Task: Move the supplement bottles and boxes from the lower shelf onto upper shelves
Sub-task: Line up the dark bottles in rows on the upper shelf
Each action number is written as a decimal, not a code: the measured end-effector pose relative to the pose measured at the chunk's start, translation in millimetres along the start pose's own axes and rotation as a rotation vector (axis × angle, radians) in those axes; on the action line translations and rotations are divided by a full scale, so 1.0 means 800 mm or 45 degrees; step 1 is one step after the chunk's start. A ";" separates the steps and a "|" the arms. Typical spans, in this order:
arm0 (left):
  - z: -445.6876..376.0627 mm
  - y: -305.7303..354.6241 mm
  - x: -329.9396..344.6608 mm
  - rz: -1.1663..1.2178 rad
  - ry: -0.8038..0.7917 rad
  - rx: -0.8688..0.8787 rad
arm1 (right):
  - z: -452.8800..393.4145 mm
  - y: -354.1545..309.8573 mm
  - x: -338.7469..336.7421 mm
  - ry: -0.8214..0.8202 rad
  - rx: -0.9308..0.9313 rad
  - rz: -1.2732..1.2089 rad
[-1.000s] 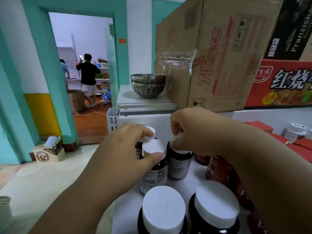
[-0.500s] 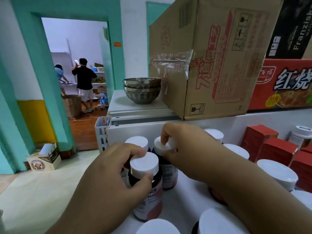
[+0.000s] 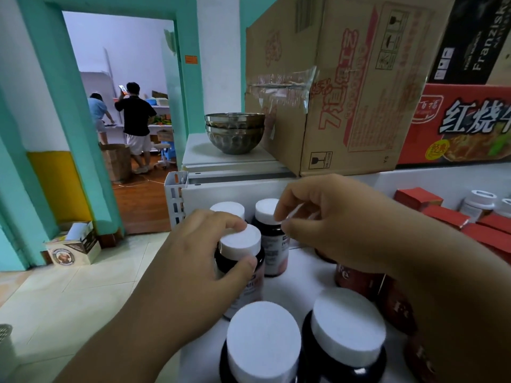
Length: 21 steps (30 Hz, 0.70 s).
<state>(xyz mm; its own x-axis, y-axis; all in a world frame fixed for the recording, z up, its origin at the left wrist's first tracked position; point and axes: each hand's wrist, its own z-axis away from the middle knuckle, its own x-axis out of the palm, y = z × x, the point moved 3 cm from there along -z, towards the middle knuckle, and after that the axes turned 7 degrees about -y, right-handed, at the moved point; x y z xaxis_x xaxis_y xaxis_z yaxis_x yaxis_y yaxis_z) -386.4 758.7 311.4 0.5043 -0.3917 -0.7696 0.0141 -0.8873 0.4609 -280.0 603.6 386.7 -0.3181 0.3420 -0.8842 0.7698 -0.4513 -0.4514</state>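
Observation:
My left hand grips a dark supplement bottle by its white cap, over the left edge of the white shelf. Just behind stands a second dark bottle. My right hand hovers at that cap's right edge with loosely curled fingers, the fingertips just touching it. A third white cap shows behind. Two more white-capped bottles stand nearest me. Red "Fe" bottles lie partly under my right forearm.
Red boxes and small white-capped bottles fill the shelf's right side. The shelf above bears stacked steel bowls, a cardboard carton and a red noodle box. Two people stand beyond the doorway at left.
My right hand has slid right off the second bottle's cap, which it pinched before. My left hand keeps its grip on its bottle, now closer to the shelf.

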 end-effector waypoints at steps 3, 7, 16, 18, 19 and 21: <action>0.003 0.003 -0.001 0.012 0.012 0.015 | 0.033 -0.005 -0.005 -0.146 -0.134 -0.163; 0.006 0.007 -0.001 0.030 0.026 0.001 | 0.061 0.005 -0.002 -0.248 -0.225 -0.288; 0.009 0.010 -0.001 0.004 0.034 -0.071 | 0.085 0.019 0.006 -0.494 -0.154 -0.371; 0.009 0.009 0.000 0.003 0.031 -0.070 | 0.084 0.017 0.006 -0.439 -0.168 -0.328; 0.009 0.009 -0.001 0.006 0.030 -0.070 | 0.082 0.015 0.005 -0.399 -0.167 -0.307; 0.009 0.009 -0.001 0.008 0.029 -0.071 | 0.076 0.012 0.003 -0.305 -0.143 -0.283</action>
<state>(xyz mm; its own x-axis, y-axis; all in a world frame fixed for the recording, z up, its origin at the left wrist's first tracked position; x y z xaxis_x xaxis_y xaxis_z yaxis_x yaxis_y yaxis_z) -392.6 751.0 312.1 0.5238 -0.3912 -0.7567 0.0585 -0.8697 0.4901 -307.1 549.5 373.3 -0.5956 0.2127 -0.7746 0.7188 -0.2893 -0.6321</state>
